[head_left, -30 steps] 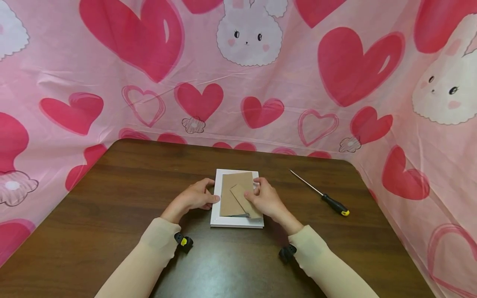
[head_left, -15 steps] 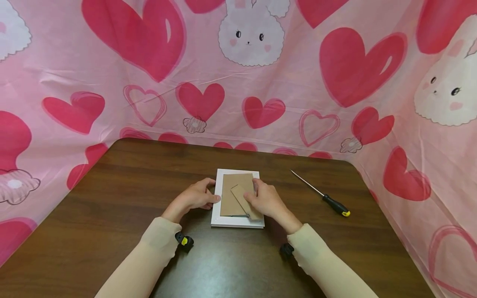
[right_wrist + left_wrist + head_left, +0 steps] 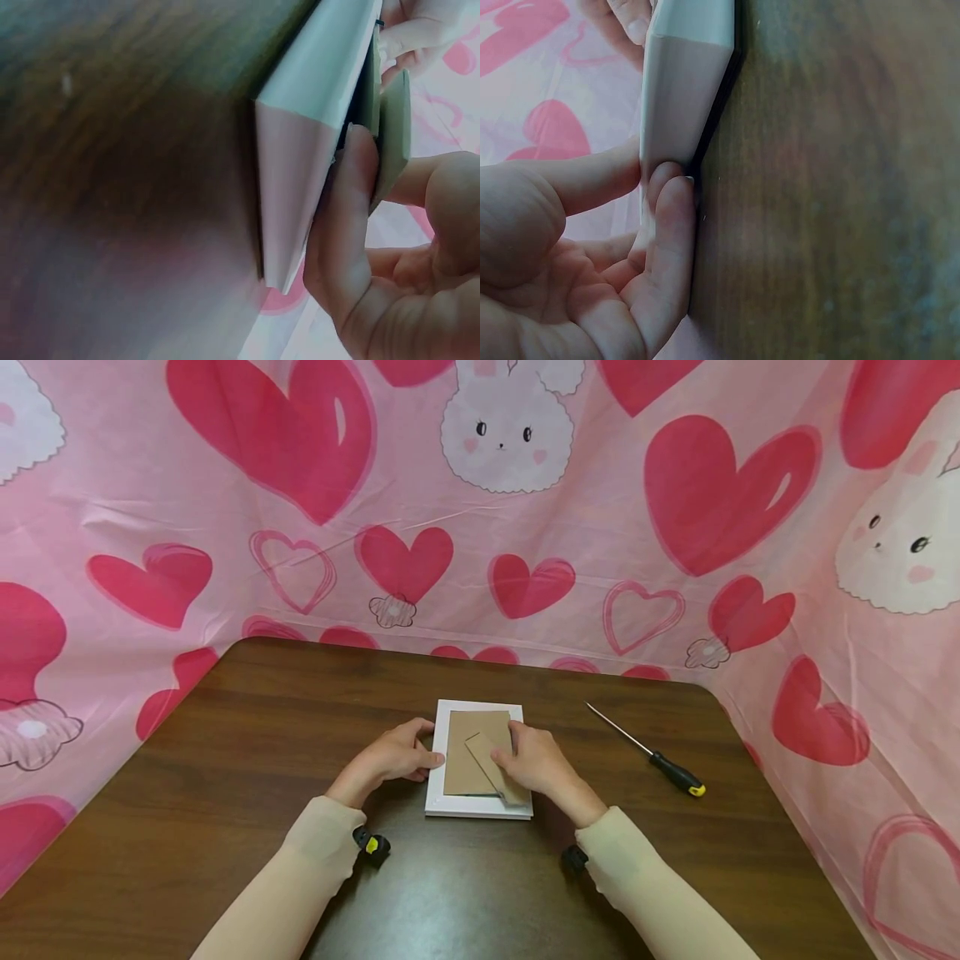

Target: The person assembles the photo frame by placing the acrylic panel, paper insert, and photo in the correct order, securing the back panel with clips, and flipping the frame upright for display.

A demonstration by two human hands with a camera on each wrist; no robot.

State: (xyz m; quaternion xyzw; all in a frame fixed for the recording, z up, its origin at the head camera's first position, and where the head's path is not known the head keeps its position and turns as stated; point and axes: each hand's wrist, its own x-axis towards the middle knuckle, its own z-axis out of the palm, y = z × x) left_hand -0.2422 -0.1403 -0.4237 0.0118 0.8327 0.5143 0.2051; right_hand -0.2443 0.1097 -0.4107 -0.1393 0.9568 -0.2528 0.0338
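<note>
A white picture frame [image 3: 437,777] lies back up on the table, in the middle of the head view. Its brown backing board [image 3: 465,768] carries a narrow easel stand [image 3: 483,753], slanted across it. My left hand [image 3: 393,754] holds the frame's left side, thumb on top and fingers curled against the edge, as the left wrist view also shows. At the right side, my right hand [image 3: 536,760] pinches the backing board by the stand, thumb on the stand. In the right wrist view its fingers [image 3: 349,172] reach in at the board's raised edge.
A screwdriver [image 3: 645,752] with a black and yellow handle lies to the right of the frame. The dark wooden table [image 3: 300,693] ends at a pink cloth [image 3: 525,643] with hearts and rabbits, hanging behind it and along both sides.
My right hand's fingers have drawn in slightly toward the backing board's right edge. My left hand stays on the frame, and the view has shifted a little.
</note>
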